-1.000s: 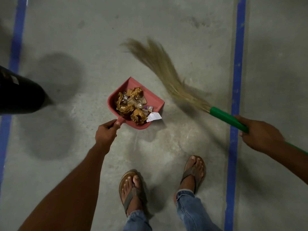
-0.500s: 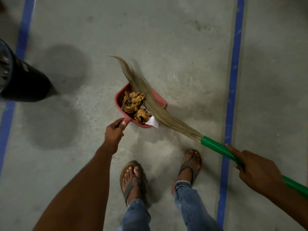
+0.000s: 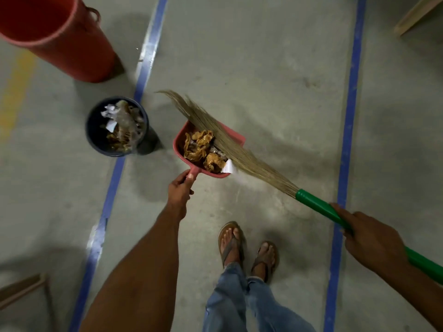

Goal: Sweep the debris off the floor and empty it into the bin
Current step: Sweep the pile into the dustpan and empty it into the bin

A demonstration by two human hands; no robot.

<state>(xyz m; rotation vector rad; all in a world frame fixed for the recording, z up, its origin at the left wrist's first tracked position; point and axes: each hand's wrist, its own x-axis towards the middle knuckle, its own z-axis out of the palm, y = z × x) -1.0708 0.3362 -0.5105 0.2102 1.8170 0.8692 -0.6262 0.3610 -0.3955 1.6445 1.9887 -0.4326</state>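
Head cam looking down: left hand (image 3: 179,190) has its fingers curled round the handle of the red dustpan (image 3: 176,146). The pan's full of crumpled brown wrappers (image 3: 200,148) and sits just right of the black bin (image 3: 92,123), not touching it. Right hand (image 3: 374,238) fingers wrap the broom (image 3: 263,169) by its green handle, bristles lying across the pan's right side. Big red bucket (image 3: 60,37) stands beyond the bin.

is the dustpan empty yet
No, the red dustpan in the left hand holds crumpled brown debris, with the broom lying across it.
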